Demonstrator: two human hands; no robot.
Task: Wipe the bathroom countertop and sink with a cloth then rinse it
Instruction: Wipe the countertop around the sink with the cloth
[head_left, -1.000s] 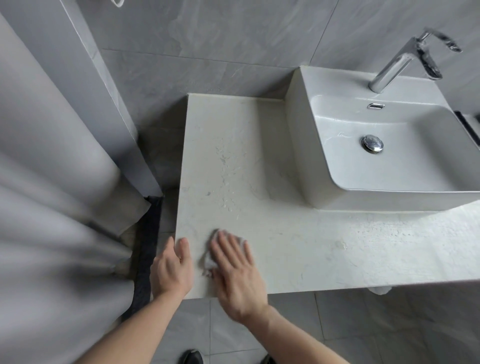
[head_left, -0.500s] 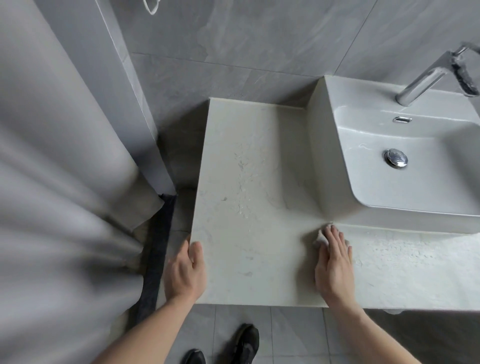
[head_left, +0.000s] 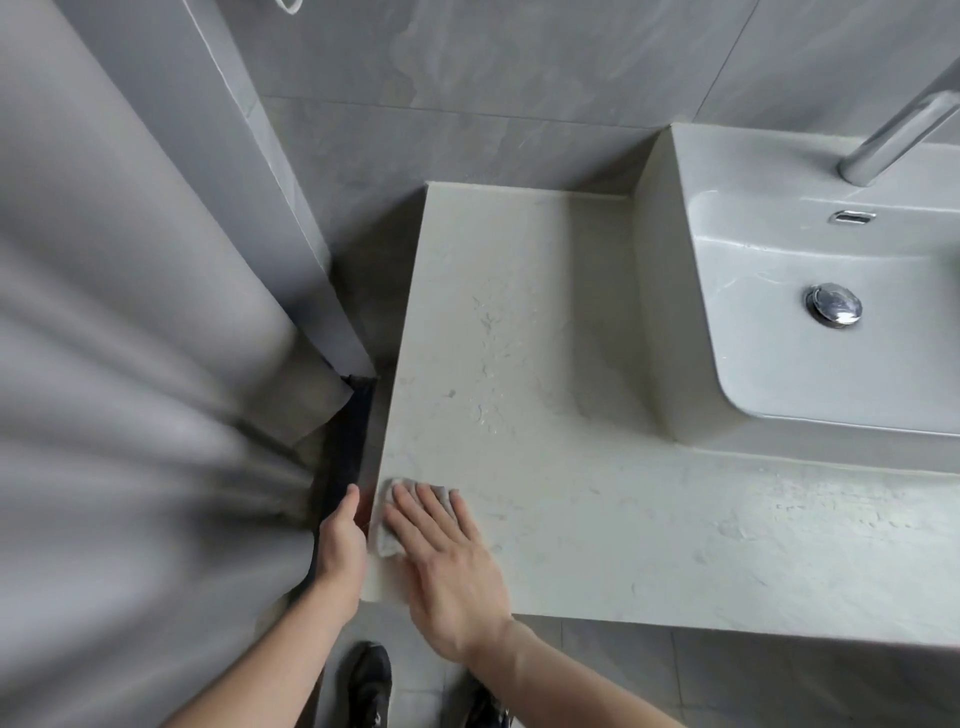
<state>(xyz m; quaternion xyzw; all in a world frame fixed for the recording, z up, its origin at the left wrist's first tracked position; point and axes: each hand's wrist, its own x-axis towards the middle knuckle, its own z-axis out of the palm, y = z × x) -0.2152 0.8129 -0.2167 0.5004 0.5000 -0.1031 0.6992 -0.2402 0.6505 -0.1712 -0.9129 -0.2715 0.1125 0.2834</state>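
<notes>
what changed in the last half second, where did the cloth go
The right hand slid the cloth, flat under its fingers, from in front of the sink back left to the countertop's front-left corner. The left hand shifted off the top onto the left edge. Nothing was let go or picked up; the faucet and drain plug look unchanged.

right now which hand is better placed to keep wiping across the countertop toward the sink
The right hand. It lies flat on the cloth at the countertop's near left corner, with open surface stretching toward the sink. The left hand sits at the counter's left edge, off the cloth.
</notes>
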